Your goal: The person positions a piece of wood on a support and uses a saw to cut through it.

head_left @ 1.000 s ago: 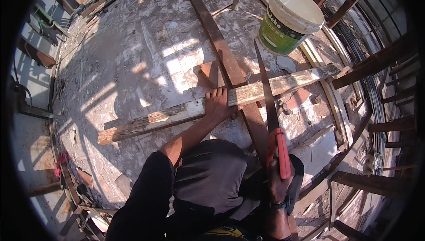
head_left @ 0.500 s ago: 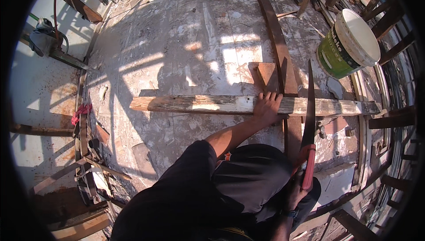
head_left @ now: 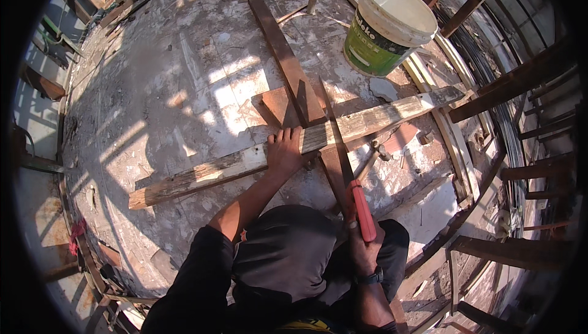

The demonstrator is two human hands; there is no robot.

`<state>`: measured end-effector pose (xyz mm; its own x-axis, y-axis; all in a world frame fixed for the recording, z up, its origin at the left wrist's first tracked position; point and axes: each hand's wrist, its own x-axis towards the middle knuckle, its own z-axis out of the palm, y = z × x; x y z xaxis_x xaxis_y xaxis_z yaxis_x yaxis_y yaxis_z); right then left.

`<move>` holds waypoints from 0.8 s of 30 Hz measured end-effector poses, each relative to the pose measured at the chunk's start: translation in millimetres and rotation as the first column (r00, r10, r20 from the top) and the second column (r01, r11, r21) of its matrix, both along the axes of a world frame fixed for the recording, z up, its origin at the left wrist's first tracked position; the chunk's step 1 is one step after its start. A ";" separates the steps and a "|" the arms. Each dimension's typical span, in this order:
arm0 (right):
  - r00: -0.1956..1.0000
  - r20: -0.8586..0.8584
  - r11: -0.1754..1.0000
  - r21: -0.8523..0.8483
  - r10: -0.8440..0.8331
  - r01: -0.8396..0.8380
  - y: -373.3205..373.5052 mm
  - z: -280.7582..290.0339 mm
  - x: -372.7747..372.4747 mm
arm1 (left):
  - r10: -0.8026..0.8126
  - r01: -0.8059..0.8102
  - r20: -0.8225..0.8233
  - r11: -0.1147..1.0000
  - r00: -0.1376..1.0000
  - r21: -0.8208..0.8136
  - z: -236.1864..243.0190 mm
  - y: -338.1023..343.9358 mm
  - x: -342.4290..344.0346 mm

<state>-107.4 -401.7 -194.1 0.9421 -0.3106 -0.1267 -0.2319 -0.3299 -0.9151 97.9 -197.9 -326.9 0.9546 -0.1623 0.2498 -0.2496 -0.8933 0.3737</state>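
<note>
A weathered wooden beam [head_left: 226, 165] lies slantwise across a dark brown plank [head_left: 280, 46] on the ground. My left hand [head_left: 285, 150] presses on the beam, fingers curled over its far edge. My right hand [head_left: 367, 249] grips the red handle of a handsaw [head_left: 361, 211]. The saw's long dark blade crosses the beam just right of my left hand, where the plank passes underneath; whether the teeth touch the wood I cannot tell. A short wood block [head_left: 282, 106] lies beside the plank, beyond the beam.
A white and green plastic bucket [head_left: 389, 27] stands at the far right. A hammer [head_left: 375, 157] lies on the dusty ground right of the saw. Timber posts and rails [head_left: 520, 254] line the right side, with a pink cloth [head_left: 77, 236] at the left edge.
The view has turned and shifted to the right. The saw blade has come in from beside my left hand to lie nearer it, across the beam. My left hand keeps its hold.
</note>
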 end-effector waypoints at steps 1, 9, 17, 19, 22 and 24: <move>0.999 0.028 0.999 0.036 -0.026 0.025 0.1 1.0 -1.2 | -0.006 0.006 0.010 1.000 1.000 0.000 -0.5 -1.7 1.2; 1.000 0.013 0.999 0.034 0.020 -0.020 5.6 -9.6 -0.1 | -0.002 0.002 0.012 1.000 1.000 -0.020 -2.5 16.5 -2.4; 0.996 0.085 0.998 0.046 0.029 -0.033 6.3 -17.6 -5.5 | -0.005 0.005 0.001 0.998 1.000 -0.055 6.3 6.8 -2.7; 0.996 0.081 0.992 0.122 -0.047 0.037 9.2 -17.6 -5.9 | 0.005 -0.007 -0.024 0.998 1.000 -0.060 7.3 8.2 -3.2; 0.998 0.060 0.994 0.109 -0.021 0.015 9.3 -13.1 -5.1 | 0.005 -0.007 -0.032 0.997 0.999 -0.078 6.4 8.2 -3.8; 0.998 0.061 0.996 0.080 -0.031 0.026 9.2 -12.0 -5.0 | 0.004 -0.005 -0.014 0.996 1.000 -0.086 5.1 6.3 -3.0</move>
<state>-112.4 -392.5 -206.1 0.9398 -0.3286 -0.0935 -0.1821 -0.2502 -0.9509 94.8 -191.6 -321.8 0.9588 -0.1364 0.2491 -0.2397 -0.8590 0.4524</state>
